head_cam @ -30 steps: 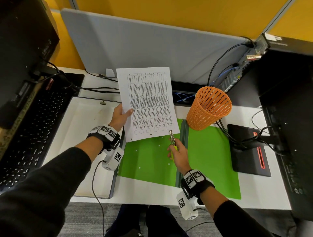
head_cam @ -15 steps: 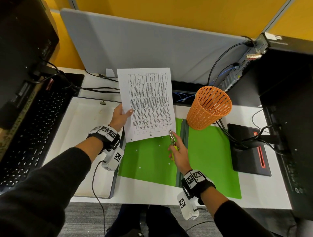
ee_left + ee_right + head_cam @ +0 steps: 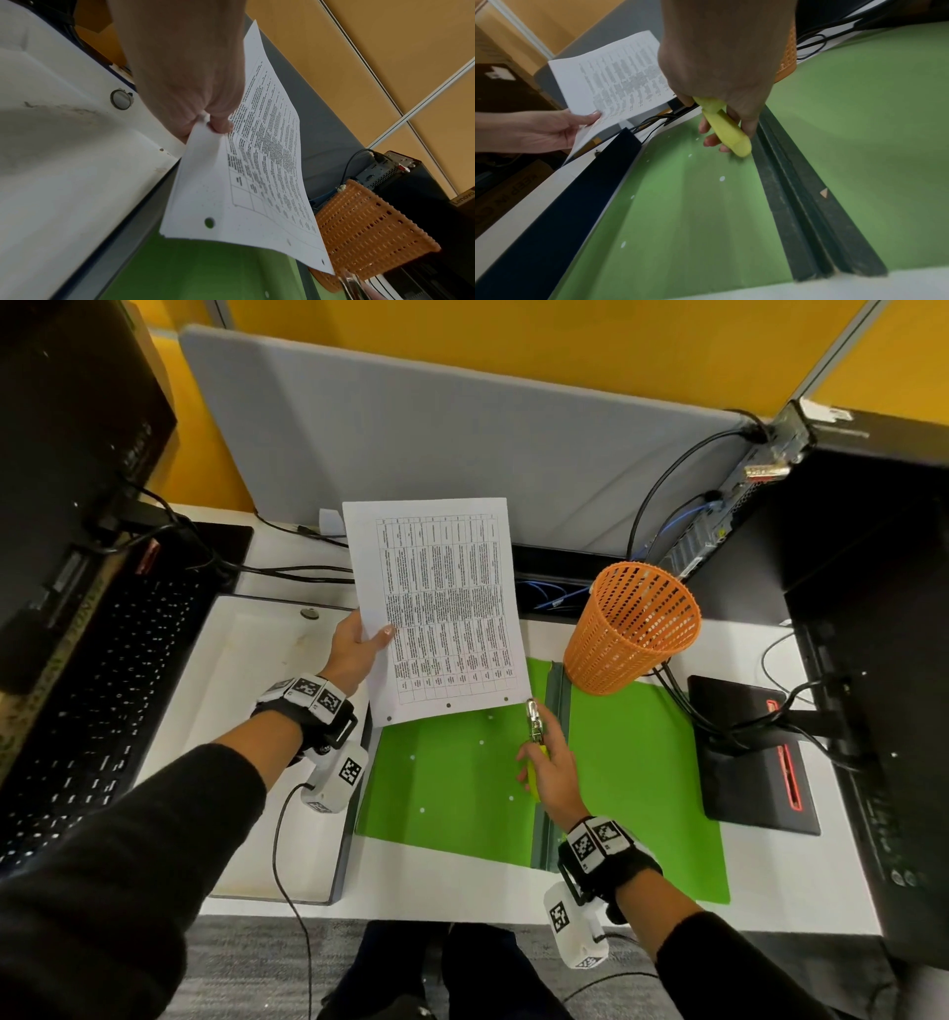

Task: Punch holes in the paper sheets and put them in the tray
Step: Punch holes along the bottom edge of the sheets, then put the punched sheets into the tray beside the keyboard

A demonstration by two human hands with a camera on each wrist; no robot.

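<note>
Now, paper sheets (image 3: 436,603) held up in the left hand (image 3: 354,649) while the right hand (image 3: 547,762) grips a hole punch (image 3: 535,726) at their lower corner.

Around them on the white counter (image 3: 462,886) lies an open green folder (image 3: 452,778) dotted with small white paper circles; an orange mesh basket (image 3: 634,626) stands on its far right part, just beside the sheets' right edge. A white tray (image 3: 226,711) sits left of the folder, with a black keyboard (image 3: 87,701) further left and a dark computer tower (image 3: 868,608) with cables on the right. The left hand pinches the sheets' left edge, thumb on the printed face, holding them above the folder's far edge; three punched holes show along the bottom margin. The right hand's fingers curl round the punch's yellow handle, its metal head pointing up at the sheets' lower right corner.
</note>
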